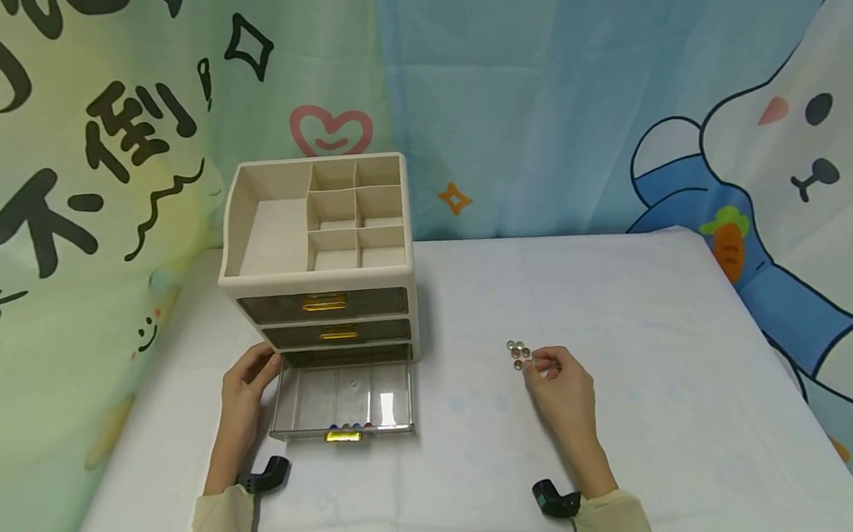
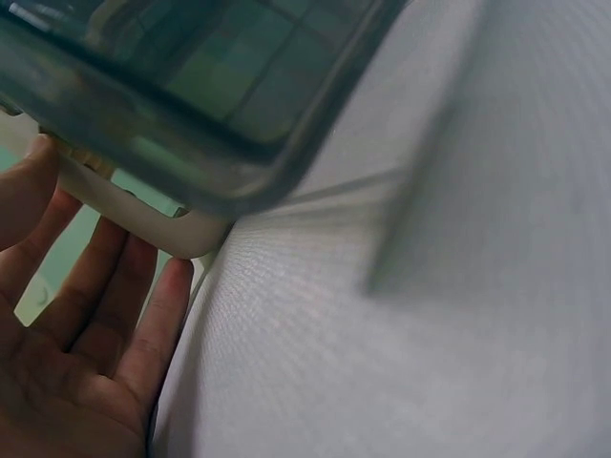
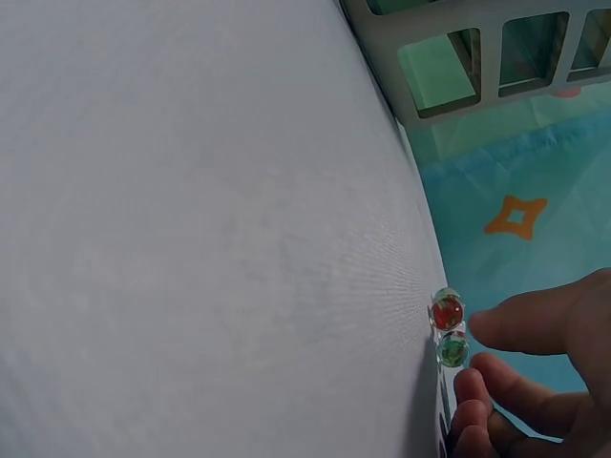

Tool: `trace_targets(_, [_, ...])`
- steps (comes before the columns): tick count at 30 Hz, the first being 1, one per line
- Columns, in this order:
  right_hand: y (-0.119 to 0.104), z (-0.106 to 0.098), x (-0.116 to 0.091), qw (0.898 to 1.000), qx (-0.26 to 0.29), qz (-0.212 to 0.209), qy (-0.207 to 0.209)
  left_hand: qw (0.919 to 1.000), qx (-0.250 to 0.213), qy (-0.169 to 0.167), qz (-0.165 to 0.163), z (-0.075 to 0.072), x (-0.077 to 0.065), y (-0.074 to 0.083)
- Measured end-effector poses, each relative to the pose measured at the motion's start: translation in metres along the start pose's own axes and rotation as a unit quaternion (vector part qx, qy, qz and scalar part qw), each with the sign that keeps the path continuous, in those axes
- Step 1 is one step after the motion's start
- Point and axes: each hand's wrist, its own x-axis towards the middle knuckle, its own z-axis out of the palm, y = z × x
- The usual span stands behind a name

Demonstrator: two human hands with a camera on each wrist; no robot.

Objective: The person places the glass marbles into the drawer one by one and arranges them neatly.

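Note:
A cream desktop organizer (image 1: 412,300) stands left of centre, its bottom clear drawer (image 1: 346,389) pulled out. Several small coloured marbles (image 1: 356,426) lie along that drawer's front, by its gold handle (image 1: 343,437). My left hand (image 1: 244,389) touches the organizer's lower left side with fairly straight fingers, the thumb near the frame edge in the left wrist view. On the white cloth to the right sits a cluster of glass marbles (image 1: 516,354). My right hand (image 1: 562,385) is beside them, thumb and forefinger apart, tips close to a red marble (image 3: 447,312) and a green marble (image 3: 453,350).
The organizer has an open top with divided compartments (image 1: 356,207) and two closed drawers (image 1: 324,306) above the pulled-out one. White cloth (image 1: 458,481) covers the table. A printed curtain (image 1: 504,109) hangs behind. Each wrist carries a black camera (image 1: 556,500).

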Motion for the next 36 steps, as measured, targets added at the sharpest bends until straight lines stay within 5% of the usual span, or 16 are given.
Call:
trace_targets(20, [0.0013, -0.0021, 0.0049, 0.998, -0.043, -0.016, -0.031, 1.0000, 0.003, 0.000, -0.006, -0.0006, -0.0001, 0.0003])
trace_targets(36, [-0.0056, -0.0056, 0.0021, 0.999, -0.020, -0.010, -0.035, 1.0000, 0.003, -0.002, -0.004, -0.0006, 0.0003, 0.0002])
